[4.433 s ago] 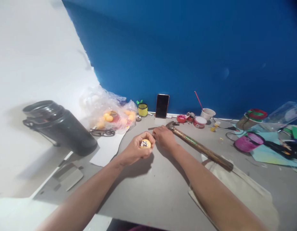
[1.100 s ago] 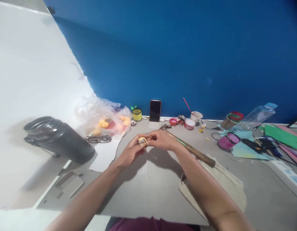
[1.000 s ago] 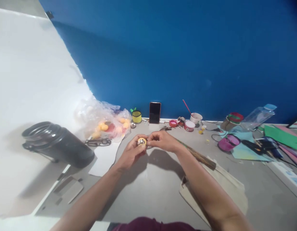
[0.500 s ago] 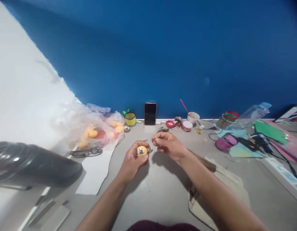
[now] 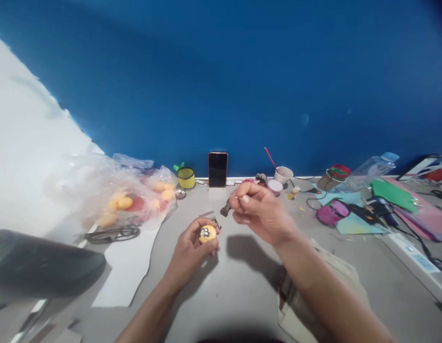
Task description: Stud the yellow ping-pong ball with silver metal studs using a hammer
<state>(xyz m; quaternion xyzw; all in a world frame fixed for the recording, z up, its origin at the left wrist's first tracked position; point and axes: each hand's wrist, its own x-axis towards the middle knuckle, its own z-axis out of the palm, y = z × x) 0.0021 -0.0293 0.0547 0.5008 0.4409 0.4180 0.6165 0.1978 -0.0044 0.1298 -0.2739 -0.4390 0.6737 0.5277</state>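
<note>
My left hand [image 5: 192, 243] is closed around a small yellow ball [image 5: 212, 233]. Shiny silver round pieces [image 5: 207, 232] sit on the ball's upper side. Just behind these fingers lies a small dark, metallic-looking item [image 5: 216, 223], too small to name. Up and to the right, my right hand [image 5: 258, 207] hovers above the table with thumb and index finger pinched together. Whatever is in that pinch, if anything, is too small to make out. A dark flat piece [image 5: 226, 208] shows just left of the right fingers, partly hidden by them.
A phone [image 5: 218, 170] leans on the blue wall. Left are a plastic bag with yellow balls [image 5: 124, 202], glasses [image 5: 113, 233], white paper [image 5: 126, 271] and a dark cylinder [image 5: 45, 264]. Right are a cup [image 5: 284, 174], a pink round pouch [image 5: 331, 212], a power strip [image 5: 417, 257] and cloth [image 5: 335, 267].
My right hand has lifted and moved right, away from the ball, its fingers still pinched. My left hand, still holding the ball, sits slightly lower. The whole view has shifted a little.
</note>
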